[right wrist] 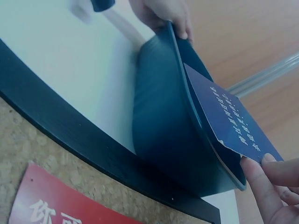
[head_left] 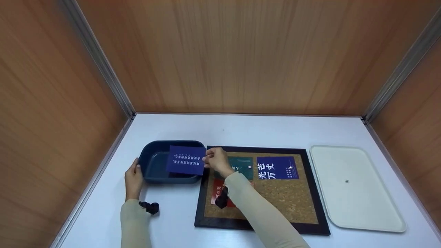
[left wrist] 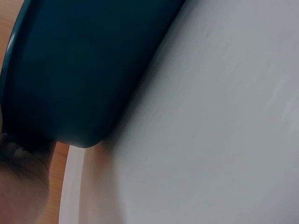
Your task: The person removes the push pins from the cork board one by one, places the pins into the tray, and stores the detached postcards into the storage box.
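Observation:
A purple card (head_left: 186, 160) with white writing is pinched at its right edge by my right hand (head_left: 217, 161). The card lies over the right part of a dark teal basin (head_left: 156, 179), partly above its opening. At the basin's left end my left hand (head_left: 133, 178) grips the rim, thumb on top; the right wrist view shows that hand (right wrist: 163, 11) at the far rim. Beneath my right arm is a black-framed cork board (head_left: 289, 203). It bears a green card (head_left: 245, 163), a red card (head_left: 217, 193) partly hidden by the arm, and another purple card (head_left: 277, 168).
To the right of the board lies a pale tray (head_left: 358, 193) with a small dark spot on it. All stands on a white table (head_left: 172, 224), with wood-grain panels (head_left: 241, 62) at the back and sides. The basin's right end meets the board's frame.

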`<state>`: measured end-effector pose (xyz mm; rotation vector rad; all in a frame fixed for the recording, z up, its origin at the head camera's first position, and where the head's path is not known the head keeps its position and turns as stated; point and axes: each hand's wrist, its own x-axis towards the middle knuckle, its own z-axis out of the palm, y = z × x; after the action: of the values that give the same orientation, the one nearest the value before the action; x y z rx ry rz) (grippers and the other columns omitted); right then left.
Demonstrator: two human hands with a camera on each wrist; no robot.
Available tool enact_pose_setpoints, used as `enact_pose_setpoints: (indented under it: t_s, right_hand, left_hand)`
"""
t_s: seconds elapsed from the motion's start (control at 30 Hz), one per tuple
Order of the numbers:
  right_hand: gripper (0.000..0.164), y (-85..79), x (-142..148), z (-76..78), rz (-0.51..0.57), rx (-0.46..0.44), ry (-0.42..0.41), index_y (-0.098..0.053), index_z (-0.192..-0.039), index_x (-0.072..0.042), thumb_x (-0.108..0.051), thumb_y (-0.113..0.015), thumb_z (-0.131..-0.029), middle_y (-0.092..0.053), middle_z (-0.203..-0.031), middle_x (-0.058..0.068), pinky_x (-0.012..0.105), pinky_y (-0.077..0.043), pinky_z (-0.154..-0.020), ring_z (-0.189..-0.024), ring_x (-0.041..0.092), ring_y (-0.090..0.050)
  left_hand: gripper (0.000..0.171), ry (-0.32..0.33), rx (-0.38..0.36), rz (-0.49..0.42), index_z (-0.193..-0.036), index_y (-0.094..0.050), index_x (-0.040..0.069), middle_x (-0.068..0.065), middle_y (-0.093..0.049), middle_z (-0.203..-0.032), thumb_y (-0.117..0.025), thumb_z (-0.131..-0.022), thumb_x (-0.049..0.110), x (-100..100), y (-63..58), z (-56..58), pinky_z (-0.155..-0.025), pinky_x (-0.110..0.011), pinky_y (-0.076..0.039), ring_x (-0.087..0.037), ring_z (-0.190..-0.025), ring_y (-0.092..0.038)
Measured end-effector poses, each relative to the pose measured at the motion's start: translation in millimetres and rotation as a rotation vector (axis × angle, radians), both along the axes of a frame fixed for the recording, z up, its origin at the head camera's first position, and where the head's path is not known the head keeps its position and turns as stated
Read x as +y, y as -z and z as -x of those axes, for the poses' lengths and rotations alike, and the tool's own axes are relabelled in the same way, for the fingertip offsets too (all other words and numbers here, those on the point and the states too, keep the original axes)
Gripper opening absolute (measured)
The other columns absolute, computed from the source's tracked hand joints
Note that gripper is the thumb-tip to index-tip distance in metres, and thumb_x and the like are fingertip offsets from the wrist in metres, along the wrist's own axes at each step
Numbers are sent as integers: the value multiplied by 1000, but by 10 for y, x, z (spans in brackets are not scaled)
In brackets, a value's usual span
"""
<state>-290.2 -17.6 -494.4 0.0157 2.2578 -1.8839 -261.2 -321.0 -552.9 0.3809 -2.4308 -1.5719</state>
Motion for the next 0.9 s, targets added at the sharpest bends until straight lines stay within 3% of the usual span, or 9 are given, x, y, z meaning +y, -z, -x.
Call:
enact_pose_setpoints:
  t_s: [0.2,0.47,0.67,0.9]
  right_hand:
    - [21,-7,-72,-26,-26,-7,-2,-62,-109,10,9,-57,-89,-66,-100,19,34,-61,-75,-82,20,-68]
    - [24,13,-133,-83,0,-2,-27,-60,-114,10,10,-53,-91,-66,-101,19,40,-59,-83,-89,22,-68]
    - [27,45,-187,-104,-5,23,-13,-60,-116,12,11,-51,-91,-66,-101,20,38,-60,-80,-92,25,-69]
    - [26,100,-222,-104,9,46,12,-59,-115,13,11,-51,-91,-66,-96,18,29,-60,-72,-87,19,-66]
  left_hand:
    - [46,-2,-4,-17,-148,-27,-5,-22,-25,-156,-28,-105,9,6,1,-3,-122,-42,-19,-33,-147,-20]
    - [45,-13,-4,-16,-148,-28,-5,-22,-26,-155,-29,-104,8,9,5,-20,-121,-42,-20,-34,-146,-21]
    - [45,-16,-8,-12,-148,-28,-6,-24,-27,-154,-29,-105,7,-19,15,-38,-121,-42,-21,-34,-146,-21]
    - [45,-12,4,-9,-147,-28,-7,-24,-27,-154,-29,-105,8,-1,0,-51,-121,-42,-21,-34,-146,-22]
